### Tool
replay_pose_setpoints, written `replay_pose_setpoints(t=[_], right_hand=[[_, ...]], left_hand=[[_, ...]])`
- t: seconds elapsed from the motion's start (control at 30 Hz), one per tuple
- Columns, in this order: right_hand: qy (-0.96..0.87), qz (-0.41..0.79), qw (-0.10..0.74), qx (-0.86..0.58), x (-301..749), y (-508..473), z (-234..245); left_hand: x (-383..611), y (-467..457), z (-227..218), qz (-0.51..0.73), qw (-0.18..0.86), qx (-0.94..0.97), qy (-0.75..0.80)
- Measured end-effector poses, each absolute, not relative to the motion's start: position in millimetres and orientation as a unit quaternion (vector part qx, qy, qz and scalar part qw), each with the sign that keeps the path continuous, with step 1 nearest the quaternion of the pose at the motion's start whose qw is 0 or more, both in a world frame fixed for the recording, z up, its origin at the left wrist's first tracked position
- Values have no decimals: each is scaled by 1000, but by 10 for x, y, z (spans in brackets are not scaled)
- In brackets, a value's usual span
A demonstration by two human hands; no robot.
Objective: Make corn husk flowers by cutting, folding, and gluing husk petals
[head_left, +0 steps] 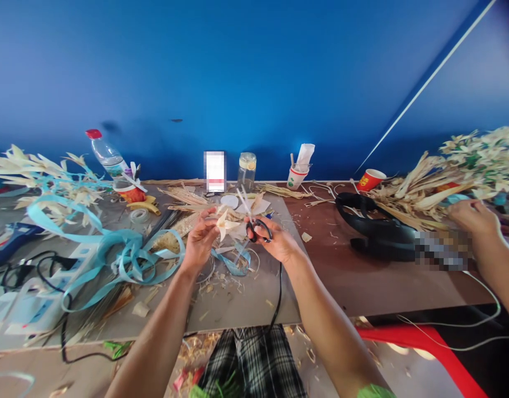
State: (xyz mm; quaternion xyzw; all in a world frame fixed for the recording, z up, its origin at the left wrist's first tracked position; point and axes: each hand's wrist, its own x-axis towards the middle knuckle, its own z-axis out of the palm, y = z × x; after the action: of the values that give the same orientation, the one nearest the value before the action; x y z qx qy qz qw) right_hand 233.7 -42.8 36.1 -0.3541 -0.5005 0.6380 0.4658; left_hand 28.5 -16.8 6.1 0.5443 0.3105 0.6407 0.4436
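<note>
Before a blue wall (254, 83) and over a table (387, 284) strewn with scraps (306, 237), holding a pale, pointed-petalled flower (224, 225) between the thumb and fingertips of the left hand (199, 235). Grasping black-handled scissors (251, 223) in the right hand (280, 239), pointing the blades (243, 202) up and away just beside the flower. Holding both hands near each other above the middle of the table, well in front of a lidded jar (246, 174) and a white paper cup (297, 177). Working to the right of a tangle of light-blue ribbon (125, 251) and to the left of a black strapped object (378, 246) and a co-worker's hand (478, 216) near dried husks (407, 185).
</note>
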Motion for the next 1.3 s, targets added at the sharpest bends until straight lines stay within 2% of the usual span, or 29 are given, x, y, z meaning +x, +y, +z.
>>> replay_pose_setpoints(t=[0.1, 0.3, 0.8, 1.3], right_hand=[[-511, 626, 468, -357, 2445, -422, 388], [-532, 644, 410, -366, 2597, -441, 418], [-619, 632, 277, -375, 2793, -453, 464], [-675, 593, 232, -373, 2817, -440, 434]], left_hand=[[277, -199, 112, 628, 366, 592, 349], [285, -212, 141, 630, 256, 636, 366], [225, -188, 74, 562, 156, 729, 359], [245, -179, 91, 545, 104, 761, 335]])
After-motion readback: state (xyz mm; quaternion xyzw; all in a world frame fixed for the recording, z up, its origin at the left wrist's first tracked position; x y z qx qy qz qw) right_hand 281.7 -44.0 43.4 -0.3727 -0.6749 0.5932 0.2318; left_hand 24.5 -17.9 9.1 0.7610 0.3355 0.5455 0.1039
